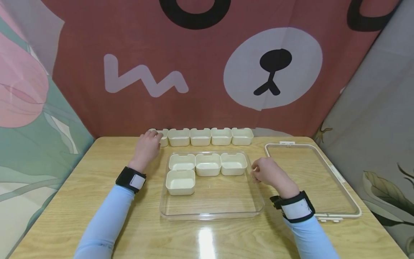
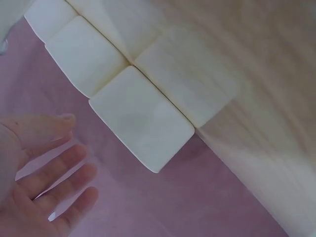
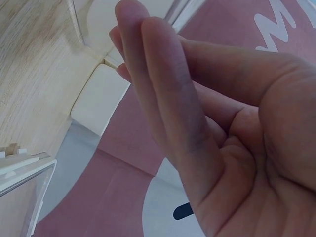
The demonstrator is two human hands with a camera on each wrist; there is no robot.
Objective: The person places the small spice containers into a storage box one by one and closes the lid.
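Cream cup, upper centre-left, met by spread left hand; right hand loose, empty; next needs a grip

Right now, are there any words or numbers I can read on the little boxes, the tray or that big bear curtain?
There are none to read.
The backdrop cloth has only a cartoon bear face and a pale zigzag squiggle, not letters.
The cream boxes, the clear tray and the lid are plain.
The white patches on the wrist bands show no print I can make out.
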